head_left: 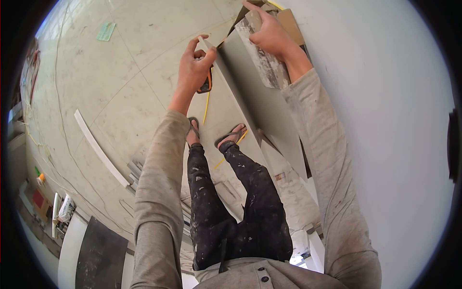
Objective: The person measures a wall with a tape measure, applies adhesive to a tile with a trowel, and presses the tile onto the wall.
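My left hand (196, 62) is closed at the upper edge of a tall grey panel (231, 84), its index finger over the edge and thumb against the side. Just below that hand shows an orange and black tool (206, 83), partly hidden by it. My right hand (276, 37) grips a flat, worn strip of board (262, 55) smeared with white plaster. That strip is tilted, overlapping the grey panel in this view. Behind my right hand is a brown cardboard piece (291, 28) beside the wall.
A smooth white wall (380, 120) rises on the right. Yellow cord or tape (207, 108) runs over the tiled floor (130, 86) near my sandalled feet. A long white strip (98, 147) lies at left, with grey lengths (134, 171) near its end. A dark panel (103, 253) stands lower left.
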The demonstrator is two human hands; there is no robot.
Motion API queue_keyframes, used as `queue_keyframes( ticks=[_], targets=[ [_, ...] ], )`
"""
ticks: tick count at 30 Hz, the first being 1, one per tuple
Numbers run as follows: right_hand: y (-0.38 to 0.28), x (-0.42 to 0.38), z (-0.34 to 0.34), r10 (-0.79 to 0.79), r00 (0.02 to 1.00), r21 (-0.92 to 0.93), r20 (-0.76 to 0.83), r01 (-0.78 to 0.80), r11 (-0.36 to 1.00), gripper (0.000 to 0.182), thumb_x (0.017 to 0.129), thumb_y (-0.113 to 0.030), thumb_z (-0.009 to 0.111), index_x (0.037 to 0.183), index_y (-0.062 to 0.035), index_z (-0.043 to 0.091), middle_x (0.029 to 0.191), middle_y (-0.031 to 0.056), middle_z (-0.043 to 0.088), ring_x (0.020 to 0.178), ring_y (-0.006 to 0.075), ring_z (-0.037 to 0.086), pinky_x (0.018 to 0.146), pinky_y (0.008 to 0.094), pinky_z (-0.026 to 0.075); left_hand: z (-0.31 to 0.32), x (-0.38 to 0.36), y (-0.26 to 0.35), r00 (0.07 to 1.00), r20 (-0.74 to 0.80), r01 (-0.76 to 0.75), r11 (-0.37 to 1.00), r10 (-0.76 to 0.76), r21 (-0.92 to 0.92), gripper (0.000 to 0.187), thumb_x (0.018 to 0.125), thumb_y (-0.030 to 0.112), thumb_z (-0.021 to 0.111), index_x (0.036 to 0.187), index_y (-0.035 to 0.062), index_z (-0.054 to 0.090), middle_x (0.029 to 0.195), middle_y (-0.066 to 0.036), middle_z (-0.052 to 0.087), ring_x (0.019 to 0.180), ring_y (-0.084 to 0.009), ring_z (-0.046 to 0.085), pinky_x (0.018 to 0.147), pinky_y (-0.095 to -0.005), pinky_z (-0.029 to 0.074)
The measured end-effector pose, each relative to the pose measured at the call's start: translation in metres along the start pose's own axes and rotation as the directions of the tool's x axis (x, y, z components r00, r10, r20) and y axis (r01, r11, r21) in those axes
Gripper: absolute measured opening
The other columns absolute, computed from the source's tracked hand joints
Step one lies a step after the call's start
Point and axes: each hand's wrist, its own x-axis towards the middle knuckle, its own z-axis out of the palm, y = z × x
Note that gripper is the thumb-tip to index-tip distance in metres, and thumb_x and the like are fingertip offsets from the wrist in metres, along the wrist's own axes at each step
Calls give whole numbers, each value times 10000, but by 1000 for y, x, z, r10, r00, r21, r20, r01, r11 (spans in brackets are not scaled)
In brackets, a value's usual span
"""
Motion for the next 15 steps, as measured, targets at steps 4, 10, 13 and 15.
queue_keyframes(
  ticks=[4,10,13,15],
  targets=[
    [2,-2,0,-82,997,-3,-3,82,997,689,681,10,500,1365,14,415,1341,239,488,1308,313,417,1078,310,315,1,0,-5,1000,-18,-9,1000,9,-18,444,838,281,607,1234,95,528,613,1,553,570,-71,488,547,-251,397],
    [3,-4,1,-35,997,131,64,27,991,572,684,-13,602,1251,-83,569,1061,52,621,961,145,568,846,275,458,0,-1,-2,999,18,51,998,-51,31,418,884,225,566,1273,86,504,803,-35,648,648,-52,484,589,-227,394],
    [9,1,4,42,990,184,133,-66,981,556,684,-10,600,1235,-76,580,1008,26,625,897,113,571,795,262,470,2,2,-7,1000,-7,-9,1000,8,-27,450,839,290,612,1235,95,527,618,-2,560,585,-75,503,549,-249,397],
    [12,0,4,76,985,200,156,-107,974,553,684,-9,597,1234,-73,580,993,20,628,877,105,576,777,259,475,3,1,-7,1000,-8,-3,999,3,-32,451,839,292,615,1234,93,527,616,-2,559,588,-76,505,553,-250,401]
  ],
)
